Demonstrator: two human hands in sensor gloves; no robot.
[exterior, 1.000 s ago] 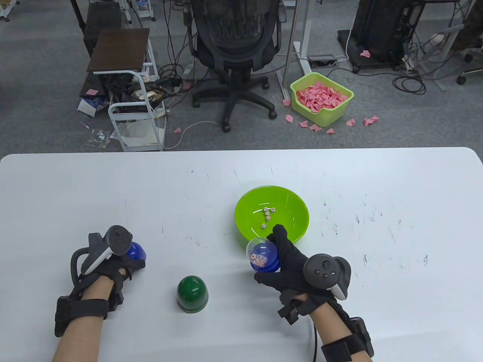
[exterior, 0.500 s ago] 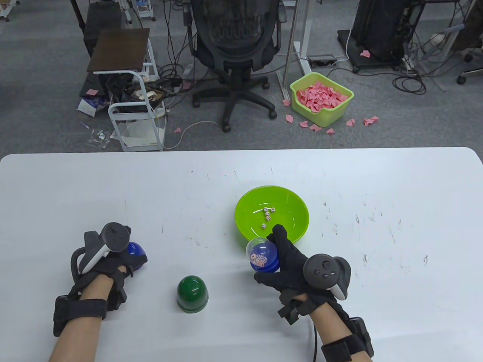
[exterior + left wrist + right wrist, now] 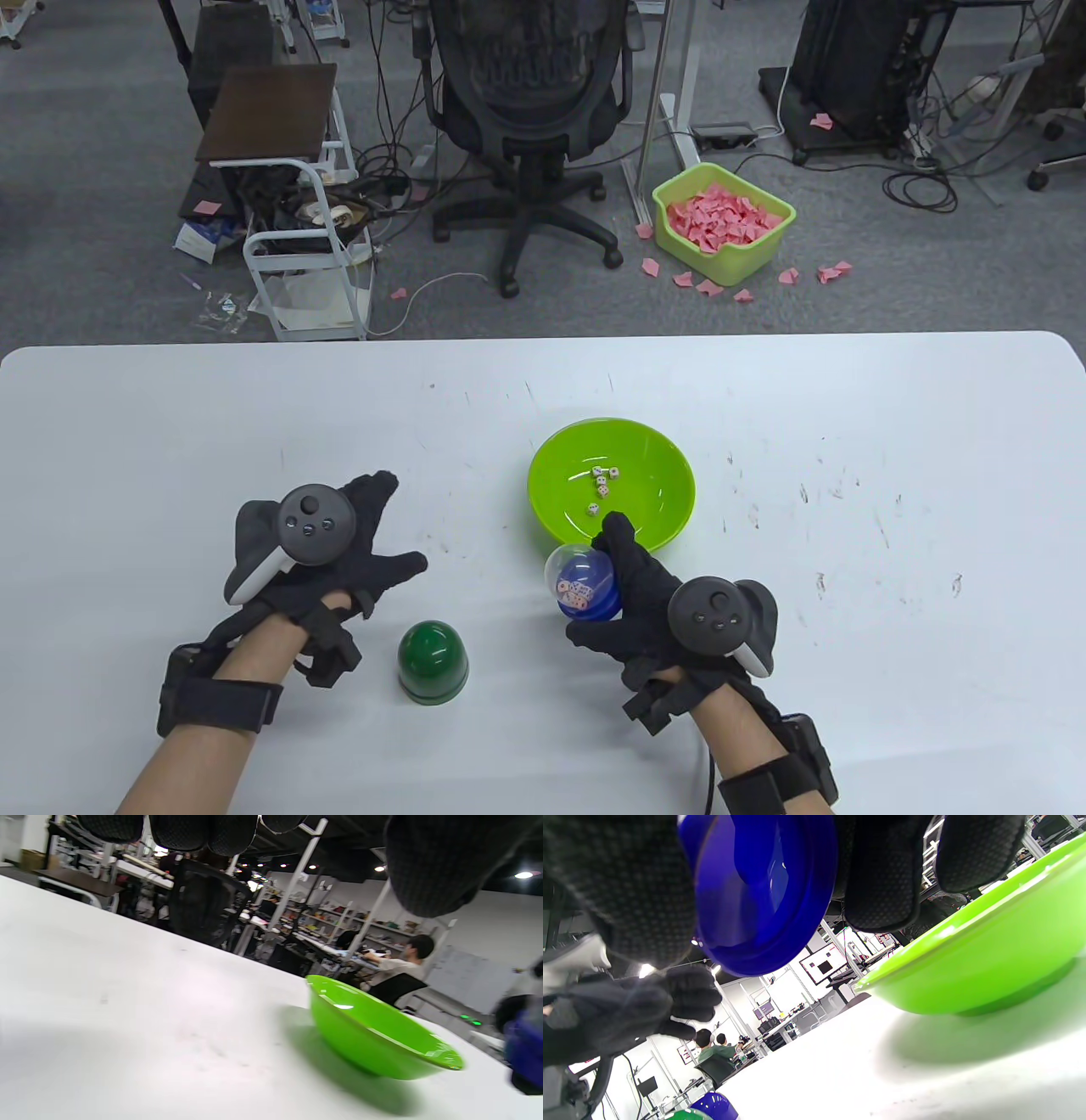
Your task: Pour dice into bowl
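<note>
A: Where are the dice right now?

B: A cluster of small white dice with red pips (image 3: 578, 592) sits inside a capsule with a clear dome and a blue plastic base (image 3: 584, 583). The right hand (image 3: 642, 594) grips that capsule, fingers wrapped round it, lifted off the counter just beside the near rim of the round lime-green plastic bowl (image 3: 670, 501).

A: Anything in the bowl already?

B: Yes, five or so small white dice (image 3: 601, 486) lie on its floor. I'd judge one batch is done and this capsule is the next.

A: Is it open?

B: The clear dome looks to be on, so the dice cannot be poured yet.

A: And the left hand?

B: The left hand (image 3: 339, 556) hovers over the white counter (image 3: 170, 424) with fingers spread wide, holding nothing, turned toward the capsule. My guess is that it will pull the dome off.

A: What else is there?

B: A dark green plastic dome (image 3: 433, 660) stands mouth-down on the counter between the hands. The right wrist view also shows a blue half-shell (image 3: 716, 1106) lying beside it.
</note>
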